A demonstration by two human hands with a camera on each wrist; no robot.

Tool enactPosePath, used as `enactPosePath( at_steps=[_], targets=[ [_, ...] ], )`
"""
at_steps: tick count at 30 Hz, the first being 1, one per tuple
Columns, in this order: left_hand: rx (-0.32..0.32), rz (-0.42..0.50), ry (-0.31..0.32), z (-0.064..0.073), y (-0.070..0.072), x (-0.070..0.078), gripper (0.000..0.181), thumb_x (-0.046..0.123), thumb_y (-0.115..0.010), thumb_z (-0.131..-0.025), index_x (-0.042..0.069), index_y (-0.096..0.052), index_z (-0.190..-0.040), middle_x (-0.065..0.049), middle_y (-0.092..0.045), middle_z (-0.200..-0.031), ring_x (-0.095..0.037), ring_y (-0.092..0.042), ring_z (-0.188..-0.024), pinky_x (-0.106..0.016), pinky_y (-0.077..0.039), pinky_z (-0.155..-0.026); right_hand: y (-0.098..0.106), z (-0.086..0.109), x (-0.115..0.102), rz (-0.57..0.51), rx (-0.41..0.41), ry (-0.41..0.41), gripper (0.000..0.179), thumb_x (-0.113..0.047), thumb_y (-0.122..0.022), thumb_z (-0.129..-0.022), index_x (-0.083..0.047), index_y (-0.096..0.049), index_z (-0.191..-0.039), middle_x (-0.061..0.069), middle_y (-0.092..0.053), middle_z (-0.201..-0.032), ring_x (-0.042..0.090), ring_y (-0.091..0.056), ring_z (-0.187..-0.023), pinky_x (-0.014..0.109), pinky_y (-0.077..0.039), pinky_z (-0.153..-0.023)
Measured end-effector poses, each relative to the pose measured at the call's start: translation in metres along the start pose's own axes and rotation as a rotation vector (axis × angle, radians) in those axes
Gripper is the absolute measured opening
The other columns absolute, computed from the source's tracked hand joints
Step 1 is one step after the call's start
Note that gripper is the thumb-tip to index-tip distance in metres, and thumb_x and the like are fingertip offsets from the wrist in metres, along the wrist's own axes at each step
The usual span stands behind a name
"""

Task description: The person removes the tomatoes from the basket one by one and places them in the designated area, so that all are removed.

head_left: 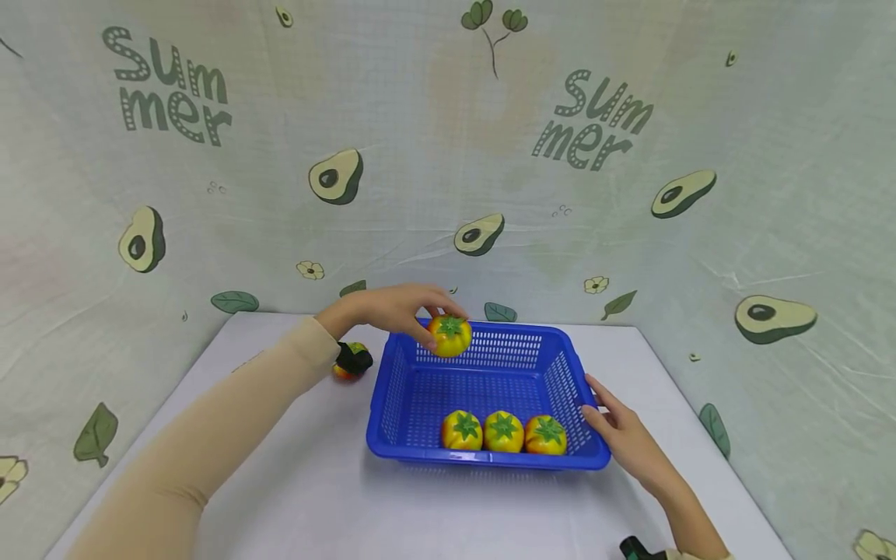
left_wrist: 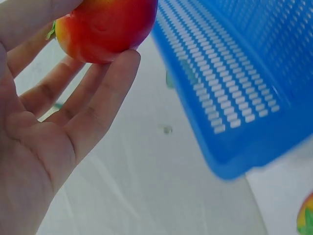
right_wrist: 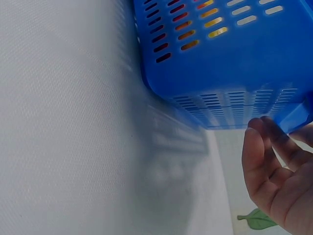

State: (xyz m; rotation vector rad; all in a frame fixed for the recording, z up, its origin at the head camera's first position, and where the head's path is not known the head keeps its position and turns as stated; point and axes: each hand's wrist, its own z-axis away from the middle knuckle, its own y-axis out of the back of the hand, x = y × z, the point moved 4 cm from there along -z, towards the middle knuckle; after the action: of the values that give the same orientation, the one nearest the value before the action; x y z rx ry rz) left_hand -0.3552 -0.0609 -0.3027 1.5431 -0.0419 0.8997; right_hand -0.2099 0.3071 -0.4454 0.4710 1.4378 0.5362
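In the head view, my left hand (head_left: 400, 308) holds a yellow-and-red tomato (head_left: 451, 336) with a green star-shaped top over the far left part of a blue basket (head_left: 476, 389). The left wrist view shows the thumb and fingers round the red side of this tomato (left_wrist: 108, 30). Three similar tomatoes (head_left: 503, 432) sit in a row along the basket's near wall. At the right rim, my right hand (head_left: 626, 439) grips the basket, thumb on top. From the right wrist, its fingers (right_wrist: 254, 152) appear against the outer wall.
Left of the basket, another tomato (head_left: 348, 373) lies on the white table (head_left: 301, 482), partly hidden by a black device (head_left: 355, 358) at my left wrist. A cloth (head_left: 420, 101) printed with avocados hangs behind and at both sides.
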Motion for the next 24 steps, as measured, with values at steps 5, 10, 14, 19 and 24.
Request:
enactPosePath(
  at_steps=[5,10,14,19,24],
  targets=[
    [0.054,0.017,0.044,0.026,0.012,-0.012,0.061,0.021,-0.082,-0.096,0.024,-0.059,-0.153,-0.001,-0.059,-0.146,-0.027,-0.055,-0.133,-0.038,-0.057,-0.103,0.0,0.0,-0.001,0.001,-0.002,-0.001,0.074,-0.042,-0.056,-0.111,-0.017,-0.021,-0.171,0.023,-0.048,-0.151,0.026,-0.062,-0.109,0.021,-0.055,-0.085],
    [0.114,0.019,0.079,0.05,0.021,-0.025,0.06,0.021,-0.082,-0.096,0.026,-0.06,-0.152,0.0,-0.06,-0.144,-0.027,-0.056,-0.13,-0.039,-0.059,-0.1,0.0,-0.001,0.0,0.01,-0.005,0.001,0.074,-0.041,-0.055,-0.111,-0.016,-0.02,-0.171,0.025,-0.047,-0.15,0.025,-0.061,-0.109,0.021,-0.055,-0.083],
    [0.155,0.018,0.091,0.066,0.027,-0.035,0.063,0.022,-0.083,-0.094,0.023,-0.059,-0.153,-0.002,-0.06,-0.143,-0.028,-0.057,-0.124,-0.04,-0.06,-0.099,0.0,-0.002,0.001,0.012,-0.003,0.003,0.074,-0.041,-0.055,-0.111,-0.016,-0.02,-0.171,0.025,-0.048,-0.15,0.025,-0.06,-0.109,0.021,-0.055,-0.083],
    [0.222,0.007,0.163,0.087,0.031,-0.052,0.063,0.026,-0.084,-0.094,0.027,-0.059,-0.152,0.001,-0.059,-0.143,-0.024,-0.057,-0.119,-0.043,-0.055,-0.099,0.0,-0.002,0.002,0.016,-0.001,0.009,0.073,-0.04,-0.055,-0.111,-0.016,-0.02,-0.171,0.024,-0.048,-0.15,0.025,-0.06,-0.109,0.021,-0.055,-0.083],
    [0.265,0.027,0.232,0.113,0.033,-0.071,0.063,0.033,-0.083,-0.095,0.029,-0.058,-0.153,0.0,-0.058,-0.146,-0.026,-0.055,-0.121,-0.051,-0.05,-0.102,0.0,-0.003,0.002,0.011,-0.005,0.014,0.074,-0.041,-0.055,-0.111,-0.015,-0.02,-0.171,0.024,-0.048,-0.149,0.024,-0.06,-0.108,0.021,-0.055,-0.082]
  ],
)
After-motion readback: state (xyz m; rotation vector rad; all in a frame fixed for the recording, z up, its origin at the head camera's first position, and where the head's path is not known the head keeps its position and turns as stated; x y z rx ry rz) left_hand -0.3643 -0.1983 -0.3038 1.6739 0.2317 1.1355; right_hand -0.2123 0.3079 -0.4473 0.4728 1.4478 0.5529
